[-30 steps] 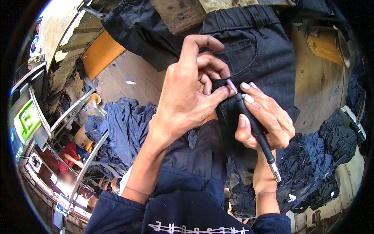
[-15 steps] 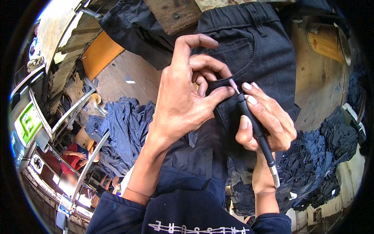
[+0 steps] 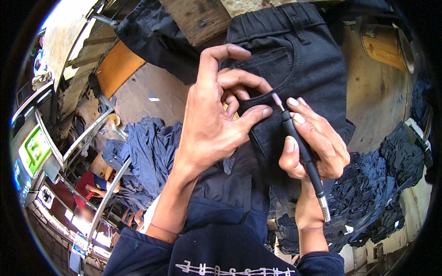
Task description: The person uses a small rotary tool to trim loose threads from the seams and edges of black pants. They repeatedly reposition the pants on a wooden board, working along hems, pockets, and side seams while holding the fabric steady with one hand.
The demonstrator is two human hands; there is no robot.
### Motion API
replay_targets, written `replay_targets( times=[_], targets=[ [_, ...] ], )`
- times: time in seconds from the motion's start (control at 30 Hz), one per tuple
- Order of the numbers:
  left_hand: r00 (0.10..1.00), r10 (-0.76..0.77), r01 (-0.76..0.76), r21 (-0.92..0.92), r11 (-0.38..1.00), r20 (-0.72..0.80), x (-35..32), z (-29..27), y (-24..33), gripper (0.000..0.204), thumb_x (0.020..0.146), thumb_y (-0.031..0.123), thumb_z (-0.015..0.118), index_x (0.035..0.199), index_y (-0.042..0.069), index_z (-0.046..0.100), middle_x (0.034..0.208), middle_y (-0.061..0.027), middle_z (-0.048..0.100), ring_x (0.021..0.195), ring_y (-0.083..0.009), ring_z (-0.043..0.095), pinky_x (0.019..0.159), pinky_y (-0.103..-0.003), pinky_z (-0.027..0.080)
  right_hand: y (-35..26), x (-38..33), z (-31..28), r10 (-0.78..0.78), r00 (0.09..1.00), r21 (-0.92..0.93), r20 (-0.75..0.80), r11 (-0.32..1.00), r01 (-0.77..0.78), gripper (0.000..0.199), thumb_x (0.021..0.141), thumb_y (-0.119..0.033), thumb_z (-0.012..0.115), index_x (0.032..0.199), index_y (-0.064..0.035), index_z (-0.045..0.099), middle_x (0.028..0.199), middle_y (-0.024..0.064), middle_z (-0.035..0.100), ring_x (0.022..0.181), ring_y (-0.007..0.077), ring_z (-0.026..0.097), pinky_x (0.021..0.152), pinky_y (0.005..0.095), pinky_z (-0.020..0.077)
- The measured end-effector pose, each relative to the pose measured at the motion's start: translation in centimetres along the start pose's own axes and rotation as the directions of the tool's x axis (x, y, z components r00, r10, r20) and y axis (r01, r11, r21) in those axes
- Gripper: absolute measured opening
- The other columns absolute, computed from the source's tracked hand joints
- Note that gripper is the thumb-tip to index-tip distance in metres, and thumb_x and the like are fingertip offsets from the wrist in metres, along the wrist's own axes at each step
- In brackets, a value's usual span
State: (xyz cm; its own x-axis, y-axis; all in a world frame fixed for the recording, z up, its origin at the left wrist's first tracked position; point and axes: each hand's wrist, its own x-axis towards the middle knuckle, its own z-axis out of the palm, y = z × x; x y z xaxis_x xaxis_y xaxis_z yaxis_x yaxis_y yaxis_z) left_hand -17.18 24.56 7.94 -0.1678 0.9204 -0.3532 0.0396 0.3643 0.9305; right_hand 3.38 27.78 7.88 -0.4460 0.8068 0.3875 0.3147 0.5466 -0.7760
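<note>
A pair of dark denim trousers [image 3: 304,60] hangs in front of me with the waistband at the top. My left hand [image 3: 216,124] pinches the edge of the front pocket, thumb and fingers folded over the fabric. My right hand [image 3: 313,142] holds a slim black pen-like rotary tool [image 3: 299,147] like a pencil. Its small pinkish tip touches the pocket edge just beside my left fingertips. A metal ferrule and cable leave the tool's lower end past my wrist.
Heaps of blue and dark denim garments [image 3: 142,156] lie below at left and at lower right [image 3: 377,202]. A wooden board [image 3: 382,87] stands behind the trousers. A green-lit machine panel [image 3: 34,149] and metal rails sit at far left, with a person in red [image 3: 90,186] below.
My left hand has shifted its fingers slightly along the pocket edge. The tool tip stays on the pocket seam, nudged a little.
</note>
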Motion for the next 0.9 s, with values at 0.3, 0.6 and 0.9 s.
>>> replay_targets(
  times=[0.3, 0.6, 0.9],
  targets=[
    [0.999, 0.043, -0.044, 0.020, 0.999, 0.012, -0.09, 0.07, -0.30, 0.089, 0.077, -0.003, 0.095, 0.146, 0.005, 0.039, 0.111, -0.0121, 0.080, 0.074, -0.0024, 0.058, 0.061, -0.014, 0.039, 0.23, -0.42, 0.29, 0.017, 0.998, 0.002, -0.058, 1.000, -0.017, 0.028, 0.092, -0.008, 0.073, 0.114, 0.0092, 0.070, 0.101, 0.0325, 0.078, 0.101, 0.0453, 0.080, 0.095, 0.0568, 0.0645],
    [0.996, 0.082, -0.083, 0.032, 0.996, 0.023, -0.11, 0.07, -0.68, 0.090, 0.078, 0.002, 0.096, 0.146, 0.007, 0.037, 0.116, -0.0112, 0.081, 0.084, -0.0056, 0.059, 0.075, -0.017, 0.044, 0.28, -0.42, 0.26, 0.035, 0.997, -0.016, -0.074, 0.999, -0.036, 0.028, 0.092, -0.008, 0.071, 0.113, 0.0101, 0.070, 0.103, 0.0345, 0.078, 0.103, 0.0442, 0.080, 0.097, 0.0558, 0.0640],
    [0.997, 0.039, -0.040, 0.016, 0.999, 0.059, -0.16, -0.22, -0.61, 0.088, 0.081, 0.005, 0.094, 0.147, 0.007, 0.035, 0.122, -0.0105, 0.080, 0.095, -0.0067, 0.065, 0.082, -0.019, 0.045, 0.21, -0.30, 0.22, 0.054, 0.994, -0.046, -0.095, 0.997, -0.058, 0.027, 0.090, -0.005, 0.070, 0.112, 0.0108, 0.070, 0.104, 0.0343, 0.078, 0.103, 0.0428, 0.080, 0.098, 0.0534, 0.0639]
  ],
)
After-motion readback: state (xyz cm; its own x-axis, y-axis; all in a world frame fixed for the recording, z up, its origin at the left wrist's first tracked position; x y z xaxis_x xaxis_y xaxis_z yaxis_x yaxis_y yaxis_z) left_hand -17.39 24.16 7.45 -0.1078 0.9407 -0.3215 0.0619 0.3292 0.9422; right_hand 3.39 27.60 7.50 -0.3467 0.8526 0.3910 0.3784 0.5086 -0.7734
